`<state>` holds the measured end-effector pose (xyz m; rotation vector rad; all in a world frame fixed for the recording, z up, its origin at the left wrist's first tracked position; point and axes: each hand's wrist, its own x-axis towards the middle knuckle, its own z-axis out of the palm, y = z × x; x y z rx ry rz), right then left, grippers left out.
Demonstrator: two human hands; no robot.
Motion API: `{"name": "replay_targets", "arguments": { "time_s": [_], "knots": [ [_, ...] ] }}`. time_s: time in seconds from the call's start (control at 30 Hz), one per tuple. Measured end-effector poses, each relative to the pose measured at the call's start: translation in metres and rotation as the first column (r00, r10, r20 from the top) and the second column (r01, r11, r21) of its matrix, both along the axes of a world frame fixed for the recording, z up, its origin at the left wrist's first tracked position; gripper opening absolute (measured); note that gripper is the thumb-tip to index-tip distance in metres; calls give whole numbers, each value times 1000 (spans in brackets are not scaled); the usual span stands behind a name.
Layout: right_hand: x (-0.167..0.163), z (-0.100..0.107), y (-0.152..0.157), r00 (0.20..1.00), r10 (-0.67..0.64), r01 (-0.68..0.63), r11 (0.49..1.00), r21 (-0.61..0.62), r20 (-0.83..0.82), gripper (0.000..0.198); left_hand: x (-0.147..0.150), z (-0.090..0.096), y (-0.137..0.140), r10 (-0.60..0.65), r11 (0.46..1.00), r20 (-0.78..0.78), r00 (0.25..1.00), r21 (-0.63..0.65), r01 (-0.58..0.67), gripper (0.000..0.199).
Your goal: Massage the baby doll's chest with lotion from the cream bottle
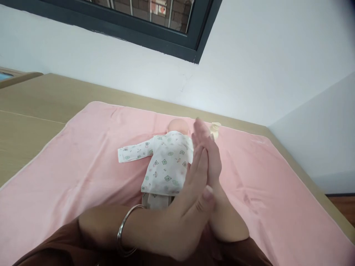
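My left hand (191,207), with a silver bangle (122,229) on its wrist, lies palm to palm against my right hand (212,162). Both have their fingers stretched out flat, and I see nothing held between them. Beyond and partly behind them lies a baby doll (178,126) in a white long-sleeved top (166,162) printed with small animals and leaves. One sleeve reaches out to the left; the hands hide the other side of the doll. Pale printed trousers (156,201) show below the top, partly covered by my left forearm.
A pink sheet (97,147) with wrinkles covers much of the wooden tabletop (30,99). Just past my fingertips is a small cream-coloured object (215,129), partly hidden. Behind rise a white wall (235,74) and a dark-framed window (177,40).
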<state>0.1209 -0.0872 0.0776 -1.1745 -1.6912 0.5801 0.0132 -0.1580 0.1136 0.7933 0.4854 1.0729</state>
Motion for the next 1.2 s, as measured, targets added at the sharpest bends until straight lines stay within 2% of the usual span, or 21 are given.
{"name": "replay_targets", "arguments": {
  "time_s": [0.07,0.13,0.2,0.23,0.27,0.3,0.33,0.4,0.43,0.5,0.6,0.67,0.73,0.8,0.87,0.93,0.97,1.03,1.13,1.17,1.2],
  "knots": [
    [-6,-1,-15,992,103,-109,991,-73,-78,58,-1,0,12,126,980,-231,965,183,-84,48],
    [-13,0,-38,963,250,-257,964,-71,-98,59,-8,-4,42,327,931,-339,882,273,-241,46],
    [-15,4,-54,893,451,-450,892,-49,1,65,-21,-14,85,531,844,-285,798,256,-471,49],
    [-14,6,-57,850,524,-523,851,-44,47,63,-30,-22,108,607,795,-248,755,186,-578,51],
    [-12,7,-55,827,557,-556,830,-41,78,58,-40,-31,130,621,781,-264,738,126,-612,53],
    [-11,7,-48,836,542,-540,840,-40,89,51,-50,-41,150,628,761,-337,702,78,-644,51],
    [-10,4,-39,869,487,-485,873,-42,91,45,-59,-52,167,637,729,-415,649,51,-683,46],
    [-10,-8,-13,955,271,-265,962,-66,121,43,-72,-74,190,641,716,-487,593,102,-691,37],
    [-11,-17,0,970,173,-161,984,-82,172,44,-75,-84,196,636,722,-506,583,124,-681,34],
    [-12,-36,25,950,125,-106,991,-83,286,42,-76,-100,201,618,745,-531,579,160,-648,28],
    [-6,-59,53,846,263,-295,956,-5,465,41,-70,-113,201,565,788,-601,565,193,-584,23],
    [4,-67,67,772,293,-349,937,-9,564,39,-68,-116,199,544,808,-648,534,234,-541,20],
    [12,-71,76,771,218,-252,967,-28,598,41,-68,-114,198,557,808,-660,505,288,-514,20],
    [14,-73,77,790,100,-81,995,-59,605,49,-69,-110,196,585,793,-648,487,332,-511,21],
    [6,-74,68,778,-11,83,993,-85,628,59,-70,-104,193,604,782,-638,478,356,-512,22],
    [-8,-75,53,746,-70,156,985,-72,662,65,-71,-99,191,612,777,-629,479,366,-513,22],
    [-14,-75,46,734,-61,131,990,-53,676,65,-71,-96,189,616,775,-623,482,371,-512,23],
    [-21,-72,40,709,25,-10,1000,-26,705,60,-70,-90,186,626,770,-610,486,381,-512,23],
    [-10,-67,52,647,201,-218,973,-75,736,49,-68,-80,179,632,767,-604,486,394,-507,24],
    [-3,-66,60,642,224,-221,970,-103,733,49,-68,-77,177,634,765,-605,482,400,-504,24],
    [4,-64,67,657,207,-169,978,-126,725,51,-68,-74,175,638,762,-607,474,408,-502,24]
  ]
}}
